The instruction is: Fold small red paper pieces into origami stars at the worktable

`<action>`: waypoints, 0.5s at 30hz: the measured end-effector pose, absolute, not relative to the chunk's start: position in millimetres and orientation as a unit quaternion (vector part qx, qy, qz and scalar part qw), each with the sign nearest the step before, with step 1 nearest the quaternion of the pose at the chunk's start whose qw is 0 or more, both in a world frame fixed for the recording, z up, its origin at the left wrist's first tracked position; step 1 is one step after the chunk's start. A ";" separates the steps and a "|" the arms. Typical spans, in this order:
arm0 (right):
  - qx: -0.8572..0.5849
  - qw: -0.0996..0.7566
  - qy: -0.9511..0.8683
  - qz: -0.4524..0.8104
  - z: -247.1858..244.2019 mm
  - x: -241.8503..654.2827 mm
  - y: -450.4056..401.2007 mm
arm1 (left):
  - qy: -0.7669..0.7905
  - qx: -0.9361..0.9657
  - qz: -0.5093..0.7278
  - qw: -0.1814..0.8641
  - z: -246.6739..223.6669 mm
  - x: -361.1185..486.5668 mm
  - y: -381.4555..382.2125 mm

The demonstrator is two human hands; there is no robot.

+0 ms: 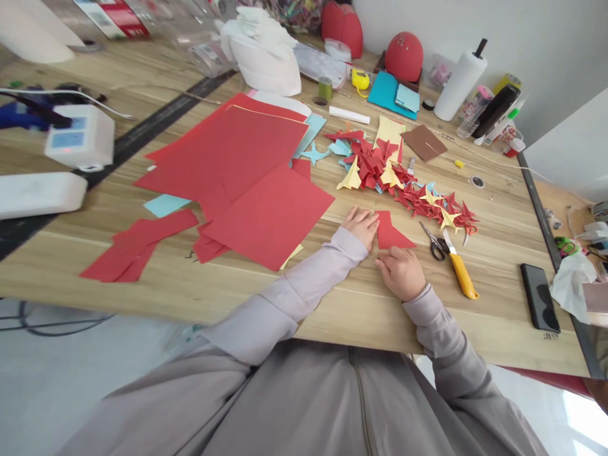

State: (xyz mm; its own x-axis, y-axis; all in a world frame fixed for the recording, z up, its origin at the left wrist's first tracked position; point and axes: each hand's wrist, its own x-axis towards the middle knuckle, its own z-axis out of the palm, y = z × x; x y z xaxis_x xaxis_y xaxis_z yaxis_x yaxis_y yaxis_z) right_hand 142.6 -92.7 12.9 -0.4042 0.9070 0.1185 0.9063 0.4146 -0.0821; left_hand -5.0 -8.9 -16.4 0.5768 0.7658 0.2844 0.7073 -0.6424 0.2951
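A folded piece of red paper lies flat on the wooden table between my hands. My left hand rests palm down at its left edge, fingers stretched out and touching it. Along the lower edge, my right hand is closed, its curled fingers gripping the paper. To the right lie black-handled scissors and a yellow utility knife with its blade out. Beyond my hands spreads a pile of folded paper shapes, mostly red, with some yellow and light blue.
Large red sheets are stacked to the left, with red paper strips farther left. A black phone lies near the right edge. At the back are a yellow tape measure, a white bottle and tissues.
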 end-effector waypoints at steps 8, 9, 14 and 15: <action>-0.665 0.180 -0.723 -0.053 1.3 170.0 -60.2 | 0.412 0.872 0.264 0.009 -18.0 -9.4 -9.3; -0.669 0.181 -0.719 -0.057 -2.0 169.0 -57.7 | 0.415 0.869 0.270 0.003 -17.2 -10.6 -9.6; -0.655 0.226 -0.721 -0.009 -13.8 165.8 -56.1 | 0.403 0.863 0.305 0.008 -15.6 -15.7 -10.7; -0.652 0.235 -0.721 0.003 -14.6 166.4 -56.8 | 0.400 0.863 0.308 0.016 -16.0 -16.1 -10.6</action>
